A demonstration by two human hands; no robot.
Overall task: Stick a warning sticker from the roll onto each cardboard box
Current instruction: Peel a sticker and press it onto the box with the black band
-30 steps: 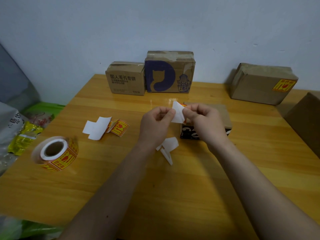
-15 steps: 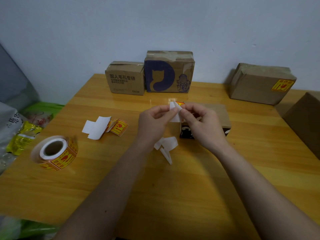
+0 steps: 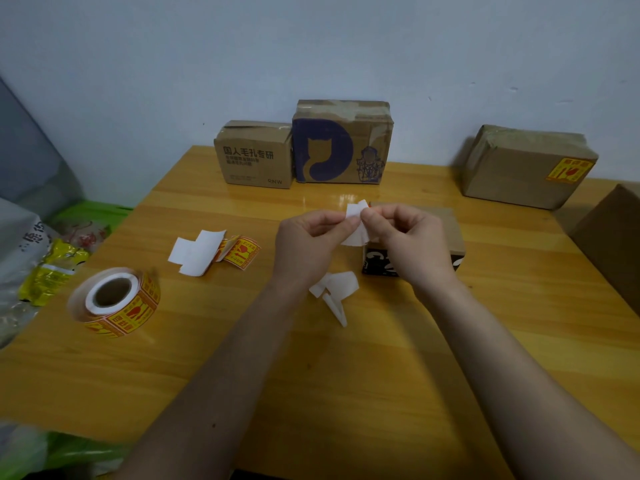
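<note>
**Both hands peeling sticker from backing**

Left hand (image 3: 311, 244) and right hand (image 3: 408, 244) pinching one sticker piece (image 3: 355, 225) above the small box (image 3: 450, 233), probably to split label from white liner. Held upright, long axis roughly vertical, white back facing the camera. Beyond: spent liners (image 3: 334, 292), roll (image 3: 116, 303) well left, stickered box (image 3: 523, 168) far right.

Both hands' grip has shifted on the white backing paper (image 3: 356, 216), peeling it.
</note>
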